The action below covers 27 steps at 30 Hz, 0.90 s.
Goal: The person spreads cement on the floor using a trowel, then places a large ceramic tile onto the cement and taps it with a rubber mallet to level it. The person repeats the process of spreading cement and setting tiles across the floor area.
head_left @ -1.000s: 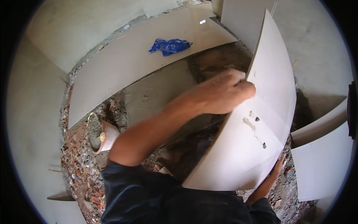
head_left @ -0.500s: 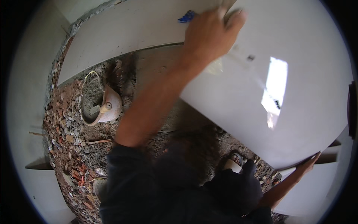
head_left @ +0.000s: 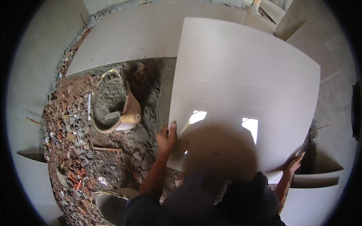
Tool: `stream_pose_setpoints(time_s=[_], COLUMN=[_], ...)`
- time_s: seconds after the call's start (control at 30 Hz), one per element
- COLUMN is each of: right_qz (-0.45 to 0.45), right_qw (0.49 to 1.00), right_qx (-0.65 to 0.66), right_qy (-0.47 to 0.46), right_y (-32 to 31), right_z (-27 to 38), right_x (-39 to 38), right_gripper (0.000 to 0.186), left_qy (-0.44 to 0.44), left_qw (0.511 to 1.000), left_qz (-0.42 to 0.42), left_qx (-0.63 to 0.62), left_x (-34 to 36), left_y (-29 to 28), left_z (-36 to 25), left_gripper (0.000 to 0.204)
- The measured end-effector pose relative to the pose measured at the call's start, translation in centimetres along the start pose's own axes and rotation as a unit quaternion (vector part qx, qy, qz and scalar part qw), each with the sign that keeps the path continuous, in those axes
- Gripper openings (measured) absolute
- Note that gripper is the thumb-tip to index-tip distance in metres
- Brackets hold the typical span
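One large pale tile point(head_left: 241, 83) held to the right of a bucket point(head_left: 134, 104): left hand point(head_left: 167, 138) gripping the left edge, right hand point(head_left: 294, 162) grasping the lower right edge. Grey mortar point(head_left: 110, 93) and a wooden-handled trowel point(head_left: 130, 118) in that bucket, handle over the rim; in a nearer bucket point(head_left: 127, 192), contents too shadowed to tell.

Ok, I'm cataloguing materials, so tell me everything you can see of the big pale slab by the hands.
The slab is large, thin and off-white, roughly rectangular, its edges bowed by the lens. It looks like glazed tile: the glossy face carries bright reflections, a broad dark patch near the person and small dark marks. It extends ahead of the person, right of the bucket. The left hand grips its left edge; the right hand touches its lower right edge. Its underside is hidden.
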State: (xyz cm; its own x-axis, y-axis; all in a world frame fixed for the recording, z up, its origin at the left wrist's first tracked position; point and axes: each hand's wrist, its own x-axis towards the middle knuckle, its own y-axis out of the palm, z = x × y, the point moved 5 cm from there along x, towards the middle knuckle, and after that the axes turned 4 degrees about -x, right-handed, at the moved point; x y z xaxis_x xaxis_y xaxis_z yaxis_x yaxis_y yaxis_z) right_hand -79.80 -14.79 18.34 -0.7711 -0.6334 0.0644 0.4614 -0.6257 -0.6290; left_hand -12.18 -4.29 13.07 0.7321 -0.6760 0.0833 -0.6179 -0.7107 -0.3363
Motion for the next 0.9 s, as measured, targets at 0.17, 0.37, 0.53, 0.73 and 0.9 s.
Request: stream_pose_setpoints(time_s=[0.17,0.37,0.53,0.73,0.9], right_qz=[0.0,0.088,0.067,-0.056,-0.065], right_qw=[0.983,0.973,0.977,0.949,0.75], right_qx=[0.182,0.194,0.2,-0.204,0.017], right_qy=[-0.011,0.092,-0.03,-0.233,-0.658], right_y=[6.9,8.7,6.5,-2.2,-3.6], right_z=[-1.9,-4.4,-5.6,8.5,37.0], right_x=[-3.4,-7.1,-8.2,-7.7,-14.4], right_gripper=[0.087,0.067,0.06,0.039,0.058], left_qy=[-0.027,0.037,0.11,0.142,0.157], left_qw=[0.998,0.997,0.994,0.988,0.985], left_qz=[-0.029,-0.045,-0.018,-0.022,-0.023], left_qx=[-0.044,-0.046,-0.009,-0.052,-0.067], left_x=[-2.9,-3.0,-2.7,-3.6,-4.4], left_y=[-3.1,-4.9,-5.2,-4.5,-4.5], left_z=[2.2,0.4,-2.0,-4.5,-6.1], left_gripper=[0.045,0.042,0.048,0.05,0.053])
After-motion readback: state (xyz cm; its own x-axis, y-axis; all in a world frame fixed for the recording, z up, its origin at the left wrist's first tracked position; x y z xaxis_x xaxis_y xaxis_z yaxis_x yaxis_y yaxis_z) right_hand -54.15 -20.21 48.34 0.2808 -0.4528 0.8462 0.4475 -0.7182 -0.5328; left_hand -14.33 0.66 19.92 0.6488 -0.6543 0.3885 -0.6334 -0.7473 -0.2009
